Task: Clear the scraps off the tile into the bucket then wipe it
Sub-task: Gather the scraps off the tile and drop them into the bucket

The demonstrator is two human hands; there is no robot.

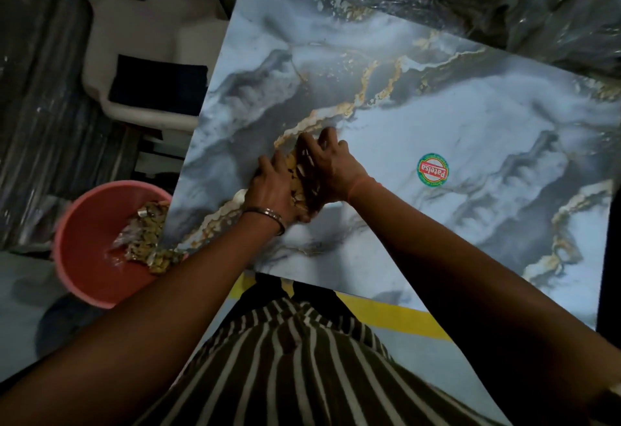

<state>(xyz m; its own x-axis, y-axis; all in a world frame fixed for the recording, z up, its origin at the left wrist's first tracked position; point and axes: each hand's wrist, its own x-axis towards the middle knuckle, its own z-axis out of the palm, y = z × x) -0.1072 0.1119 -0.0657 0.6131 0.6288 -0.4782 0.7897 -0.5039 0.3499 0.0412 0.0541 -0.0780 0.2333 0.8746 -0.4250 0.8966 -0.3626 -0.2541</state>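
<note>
Scraps [297,183] sit heaped near the tile's [437,116] left edge, cupped between the left hand [274,190] and right hand [327,166]; some already fill the pink bucket [87,240] beside it. Wiping remains.

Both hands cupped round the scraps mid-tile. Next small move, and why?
Probably slide the pile left to the tile's edge and drop it in the bucket. The left hand and right hand flank the scraps on the tile, and the bucket, already holding scraps, sits at that edge.
</note>
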